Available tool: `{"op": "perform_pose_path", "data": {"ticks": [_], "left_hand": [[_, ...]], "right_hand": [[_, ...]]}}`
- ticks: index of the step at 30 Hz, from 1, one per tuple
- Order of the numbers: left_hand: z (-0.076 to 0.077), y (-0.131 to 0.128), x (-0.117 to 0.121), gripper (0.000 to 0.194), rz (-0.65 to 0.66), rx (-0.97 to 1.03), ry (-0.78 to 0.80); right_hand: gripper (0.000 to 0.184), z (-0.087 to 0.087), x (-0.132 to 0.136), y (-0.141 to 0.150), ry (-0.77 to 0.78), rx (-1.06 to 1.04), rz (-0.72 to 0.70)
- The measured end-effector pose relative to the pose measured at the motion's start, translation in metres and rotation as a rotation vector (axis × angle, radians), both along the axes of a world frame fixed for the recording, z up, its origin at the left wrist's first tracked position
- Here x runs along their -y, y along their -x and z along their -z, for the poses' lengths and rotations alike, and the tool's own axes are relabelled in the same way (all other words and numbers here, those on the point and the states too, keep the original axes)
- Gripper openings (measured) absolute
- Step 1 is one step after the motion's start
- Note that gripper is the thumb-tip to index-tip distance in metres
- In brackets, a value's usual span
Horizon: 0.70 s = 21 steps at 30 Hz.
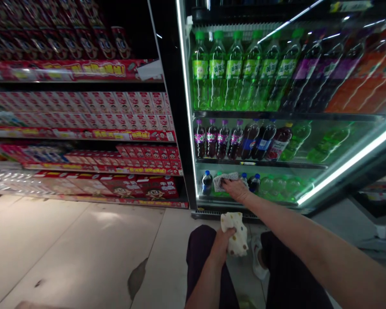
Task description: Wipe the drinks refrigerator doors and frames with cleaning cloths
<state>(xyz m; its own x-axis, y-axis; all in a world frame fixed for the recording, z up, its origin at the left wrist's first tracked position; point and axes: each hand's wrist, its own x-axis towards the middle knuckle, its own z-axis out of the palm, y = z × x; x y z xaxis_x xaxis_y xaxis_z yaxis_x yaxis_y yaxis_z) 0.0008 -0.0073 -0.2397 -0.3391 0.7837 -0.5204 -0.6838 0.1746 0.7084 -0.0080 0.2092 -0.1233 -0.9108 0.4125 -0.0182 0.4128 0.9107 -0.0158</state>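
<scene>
The right hand [235, 189] reached into the open drinks fridge [193, 128], fingers pressed on a grey cloth [225, 180] lying on the bottom shelf [276, 198] of that fridge, among blue-capped bottles [207, 182]. The left hand [223, 242], just outside the fridge above the person's knees, was closed around a spotted white cloth [235, 234]. Green bottles [234, 71] filled the fridge's top shelf; red boxes [131, 186] lined shelves left of the fridge.
</scene>
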Motion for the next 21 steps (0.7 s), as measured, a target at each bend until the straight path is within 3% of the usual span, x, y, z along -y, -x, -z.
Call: {"op": "perform_pose_path", "data": {"ticks": [4, 7, 10, 13, 17, 21], "left_hand": [[-0.002, 0.001, 0.004, 0.07, -0.013, 0.005, -0.007], [-0.004, 0.003, 0.007, 0.07, -0.008, -0.01, -0.03], [-0.004, 0.005, 0.008, 0.069, 0.004, -0.035, -0.018], [-0.001, 0.006, 0.005, 0.072, 0.019, -0.048, 0.001], [0.006, 0.003, 0.003, 0.067, 0.036, -0.084, 0.025], [0.003, 0.001, 0.005, 0.064, 0.042, -0.105, 0.078]], "right_hand": [[0.044, 0.045, 0.008, -0.044, 0.178, 0.022, 0.211], [0.043, 0.066, 0.003, -0.085, 0.349, -0.069, 0.384], [0.042, 0.077, -0.005, -0.121, 0.589, -0.251, 0.56], [0.033, 0.085, -0.002, -0.154, 0.926, -0.463, 0.727], [0.022, 0.099, 0.021, -0.193, 1.403, -0.71, 0.873], [0.016, 0.112, 0.041, -0.214, 1.694, -0.922, 0.965]]}}
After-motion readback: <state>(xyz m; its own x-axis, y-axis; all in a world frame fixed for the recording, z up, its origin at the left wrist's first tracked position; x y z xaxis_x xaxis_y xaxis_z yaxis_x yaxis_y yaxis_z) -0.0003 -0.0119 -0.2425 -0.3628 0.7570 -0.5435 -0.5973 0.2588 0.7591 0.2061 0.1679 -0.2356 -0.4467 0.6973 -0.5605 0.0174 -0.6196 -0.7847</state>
